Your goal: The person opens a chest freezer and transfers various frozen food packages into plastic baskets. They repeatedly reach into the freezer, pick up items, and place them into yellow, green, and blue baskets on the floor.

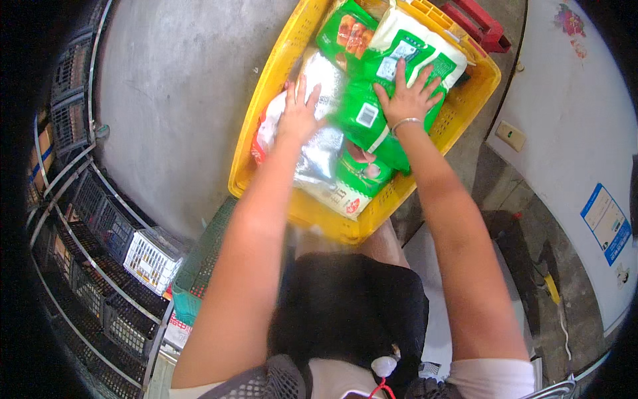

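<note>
A yellow plastic crate [359, 229] holds several bags. My left hand [299, 116] lies with fingers apart on a silver bag [322, 159], beside a white-and-red package [266, 139] at the crate's left. My right hand [407, 98] is spread on a large green-and-white bag [362, 86] on the right, a bracelet at the wrist. A green package with a food picture [355, 36] sits at the far end. Another green and cream bag [362, 176] lies partly beneath, toward me.
Dark crates [70, 66] on metal racks line the left, with a white basket [149, 259] and green crate [193, 286] lower down. A red object [485, 30] lies beyond the yellow crate. A white appliance [558, 100] with stickers stands right, over grey concrete [166, 100] flooring.
</note>
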A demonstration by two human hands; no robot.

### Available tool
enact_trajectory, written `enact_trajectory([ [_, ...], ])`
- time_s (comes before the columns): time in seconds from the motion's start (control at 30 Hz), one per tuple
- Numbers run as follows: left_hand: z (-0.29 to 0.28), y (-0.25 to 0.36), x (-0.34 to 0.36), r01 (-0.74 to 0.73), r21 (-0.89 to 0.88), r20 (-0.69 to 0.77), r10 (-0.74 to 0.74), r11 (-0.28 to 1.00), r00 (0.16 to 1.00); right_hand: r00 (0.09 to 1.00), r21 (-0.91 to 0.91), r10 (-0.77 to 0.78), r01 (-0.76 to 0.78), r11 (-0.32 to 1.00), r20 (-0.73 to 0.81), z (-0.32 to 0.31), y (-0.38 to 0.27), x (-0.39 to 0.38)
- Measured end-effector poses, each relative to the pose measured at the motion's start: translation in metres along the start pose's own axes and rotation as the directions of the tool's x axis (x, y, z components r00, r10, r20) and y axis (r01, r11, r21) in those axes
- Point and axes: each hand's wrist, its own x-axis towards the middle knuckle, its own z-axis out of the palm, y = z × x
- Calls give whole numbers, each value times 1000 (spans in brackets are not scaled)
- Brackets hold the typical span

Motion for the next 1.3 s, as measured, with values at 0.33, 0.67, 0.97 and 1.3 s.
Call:
enact_trajectory([
  [0.33,-43,28,-74,326,-505,294,-196,799,936,825,247,-42,-120,961,564,-56,36,-1],
  [0.67,-171,-80,-644,712,-508,-155,-761,-485,-630,502,369,-361,90,925,786,-99,145,-163],
  [0.97,18,-16,-815,-518,-547,790,-611,-657,-59,256,453,-435,-13,891,863,-168,-124,-289],
  [1.3,-92,-173,-834,629,-500,661,-732,-595,-167,332,505,-492,51,862,805,-232,-267,-360],
])
